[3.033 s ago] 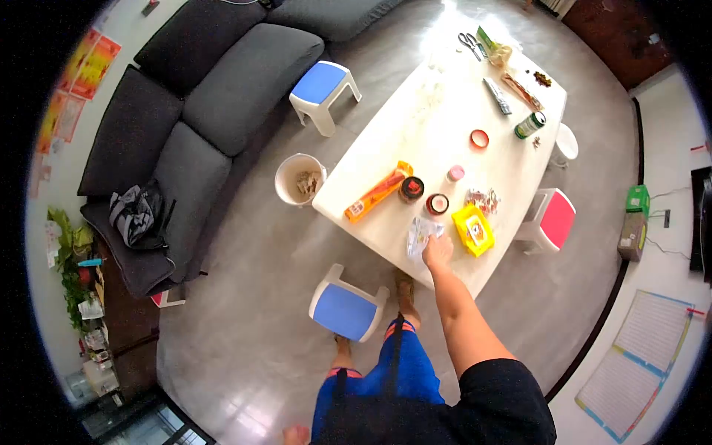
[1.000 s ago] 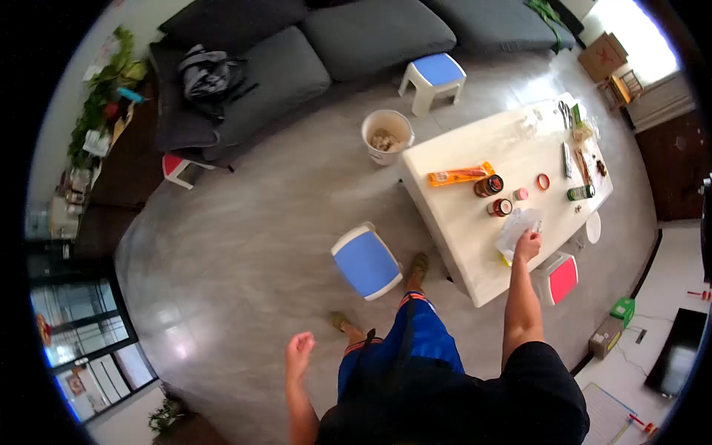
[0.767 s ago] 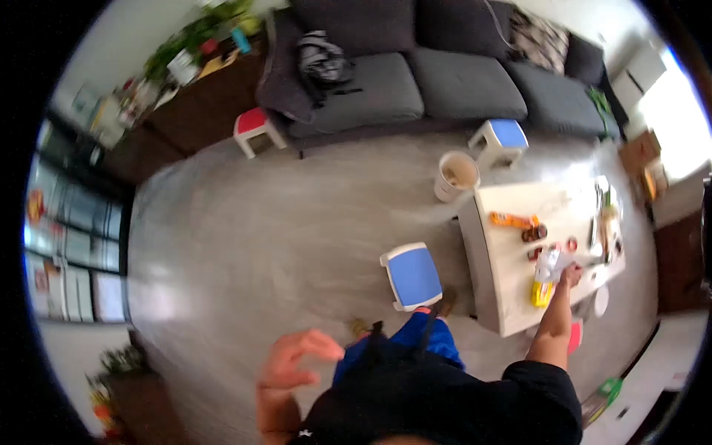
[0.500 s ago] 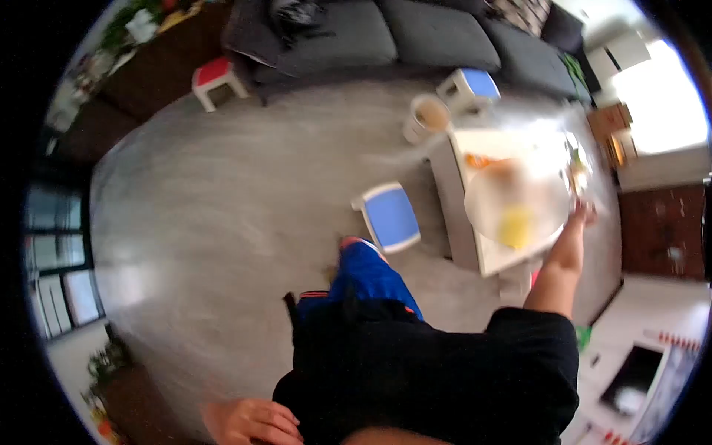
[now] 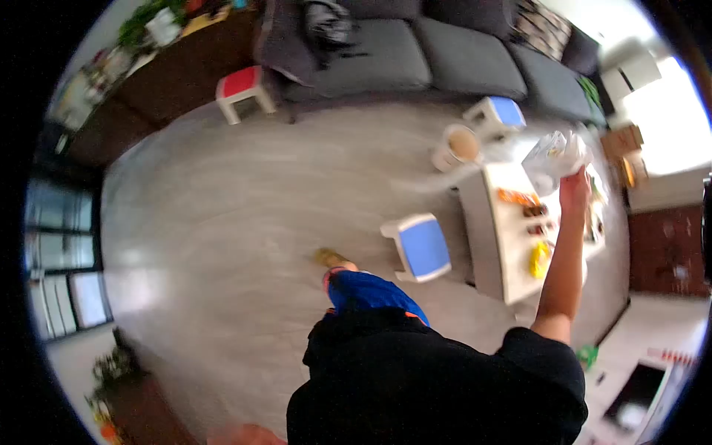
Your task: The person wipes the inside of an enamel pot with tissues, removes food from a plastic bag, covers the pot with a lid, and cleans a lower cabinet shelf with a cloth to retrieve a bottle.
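Clutching a crumpled clear plastic bag (image 5: 555, 154), the right hand (image 5: 575, 184) is clenched on its lower edge at the end of a bare, outstretched arm. The bag is lifted in the air at about two o'clock in the view, above the far end of the white tabletop (image 5: 493, 230), and something pale and yellowish shows faintly through the film; what it is cannot be told through the blur.

Just below the grip, on the tabletop, lie an orange packet (image 5: 519, 198), two small dark jars (image 5: 535, 211) beside it, and a yellow pack (image 5: 539, 259) nearer the person. Further things crowd the tabletop's three-o'clock edge, too smeared to name.

At eleven o'clock from the bag stands a pale bucket (image 5: 461, 147) on the floor, close to the tabletop's far corner, with a blue-topped stool (image 5: 498, 116) just beyond it. Another blue-topped stool (image 5: 420, 247) stands by the tabletop's near side, toward nine o'clock from it. A dark grey sofa (image 5: 415, 52) runs along twelve o'clock, a dark bag (image 5: 326, 18) lying on it, and a red-topped stool (image 5: 243, 89) stands at its eleven-o'clock end.

The left hand (image 5: 241, 434) shows only as a sliver at the bottom edge, near six o'clock; whether its grip is released or clenched cannot be told.
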The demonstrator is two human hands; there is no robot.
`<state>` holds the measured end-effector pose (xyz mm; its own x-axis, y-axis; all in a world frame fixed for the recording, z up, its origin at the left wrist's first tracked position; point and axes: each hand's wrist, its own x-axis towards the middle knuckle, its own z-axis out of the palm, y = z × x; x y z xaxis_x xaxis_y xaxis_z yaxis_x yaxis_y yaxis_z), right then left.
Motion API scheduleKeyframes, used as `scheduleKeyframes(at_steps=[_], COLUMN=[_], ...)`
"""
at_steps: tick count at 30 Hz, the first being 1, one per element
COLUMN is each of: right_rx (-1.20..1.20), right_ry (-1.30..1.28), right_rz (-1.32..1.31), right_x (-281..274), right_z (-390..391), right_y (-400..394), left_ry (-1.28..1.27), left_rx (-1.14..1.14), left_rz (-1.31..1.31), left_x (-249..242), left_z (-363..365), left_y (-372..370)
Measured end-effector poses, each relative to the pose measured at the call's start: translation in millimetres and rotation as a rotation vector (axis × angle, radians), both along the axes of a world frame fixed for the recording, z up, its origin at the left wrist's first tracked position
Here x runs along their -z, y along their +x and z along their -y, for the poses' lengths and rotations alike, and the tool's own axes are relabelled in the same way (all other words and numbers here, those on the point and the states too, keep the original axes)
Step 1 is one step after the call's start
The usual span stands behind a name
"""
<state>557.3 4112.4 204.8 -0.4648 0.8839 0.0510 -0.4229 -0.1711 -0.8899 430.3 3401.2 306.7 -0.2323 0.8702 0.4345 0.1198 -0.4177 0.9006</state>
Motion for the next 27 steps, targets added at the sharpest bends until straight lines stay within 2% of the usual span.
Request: scheduleKeyframes(at_steps=[1, 3, 4, 5, 6, 8, 10, 11, 12, 15, 16, 18, 19, 20, 21, 22, 23, 24, 25, 26, 27], right_rx=[-0.083, -0.395, -0.551, -0.573, -0.773, -1.187, -1.319, -1.372, -1.434, -1.587, -1.587, -1.597, -1.553, -1.727, -1.958, -1.523, -1.521, -1.757, -1.86, -1.966, -1.96], right_ry=[-0.07, -0.125, -0.179, -0.368, -0.475, -0.664, -0.547, -0.596, -0.618, -0.705, -0.734, -0.781, -0.686, -0.754, -0.88, -0.561, -0.552, -0.805, -0.85, -0.892, -0.703], right_rz=[-0.025, -0.025, -0.005, 0.022, -0.009, -0.079, -0.057, -0.013, 0.001, 0.095, 0.131, 0.225, 0.231, 0.062, -0.202, 0.169, 0.055, -0.144, -0.27, -0.393, -0.349], right_x=[2.2, 1.0, 5.3, 6.0, 12.1, 7.9, 3.8, -12.5, -10.6, -22.0, -23.5, -31.6, -27.7, -19.8, -36.6, -56.2, -66.8, -52.9, -40.5, -27.8, -43.6], right_z=[39.8, 144.9, 195.9, 259.6, 310.8, 419.4, 512.2, 549.8, 582.4, 673.8, 700.3, 759.4, 761.0, 791.9, 837.7, 880.3, 919.4, 952.3, 939.3, 926.0, 990.0], right_y=[-40.3, -128.4, -169.0, -208.1, -242.7, -295.4, -339.8, -355.5, -362.8, -415.1, -429.8, -466.3, -484.1, -512.1, -533.9, -548.1, -565.7, -608.4, -628.4, -649.4, -684.8], left_ry=[-0.037, -0.213, -0.271, -0.291, -0.145, 0.042, 0.254, 0.363, 0.613, 0.755, 0.625, 0.652, 0.659, 0.714, 0.764, 0.806, 0.84, 0.866, 0.887, 0.882, 0.876], left_rx=[-0.145, -0.485, -0.572, -0.573, -0.513, -0.553, -0.535, -0.511, -0.508, -0.77, -1.045, -1.133, -1.184, -1.224, -1.26, -1.29, -1.314, -1.331, -1.341, -1.354, -1.385], left_rz=[0.07, 0.312, 0.454, 0.567, 0.83, 1.045, 1.193, 1.268, 1.285, 1.3, 1.336, 1.311, 1.276, 1.274, 1.256, 1.239, 1.227, 1.216, 1.195, 1.152, 1.121], left_x=[10.1, 54.5, 92.6, 136.7, 167.9, 173.4, 171.1, 172.2, 199.0, 156.6, 133.1, 139.6, 154.1, 156.9, 157.2, 155.7, 153.1, 147.4, 140.0, 151.4, 133.8], left_z=[9.0, 8.8, -0.8, -6.2, -15.1, -22.7, 4.9, 17.9, 44.3, 126.9, 147.3, 208.7, 209.0, 245.8, 290.0, 332.1, 374.5, 420.5, 465.6, 416.5, 483.5], left_y=[-14.1, -51.1, -81.8, -116.5, -141.3, -174.0, -185.5, -191.1, -187.3, -207.2, -208.8, -226.9, -228.1, -233.2, -244.1, -255.1, -266.5, -281.9, -299.8, -296.6, -328.8])
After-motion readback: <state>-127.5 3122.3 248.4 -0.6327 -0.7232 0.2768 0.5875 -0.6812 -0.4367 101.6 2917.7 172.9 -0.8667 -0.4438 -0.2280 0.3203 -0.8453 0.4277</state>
